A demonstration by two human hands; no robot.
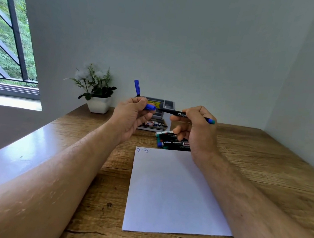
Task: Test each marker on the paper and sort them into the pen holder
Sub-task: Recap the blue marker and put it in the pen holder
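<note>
- The task looks like it is near the start. One blue marker stands in the gray pen holder at the back of the table, on its left side.
- The paper lies flat on the wooden table. It has two small blue scribbles near its top left corner. The rest of the sheet is blank.
- The right hand holds a thin black marker by its middle, up in the air in front of the holder. Its tip points left.
- The left hand pinches a blue cap just beside that tip. The cap and the tip are almost touching. I cannot tell if the cap is coming off or going on.
- A small pile of markers lies on the table between the paper and the holder. I think these still need a test. I cannot count them, because the right hand hides part of the pile.
- A white pot with a plant stands to the left of the holder, and there is a window far left.
- Both hands hang in front of the holder, so part of it is hidden.
</note>
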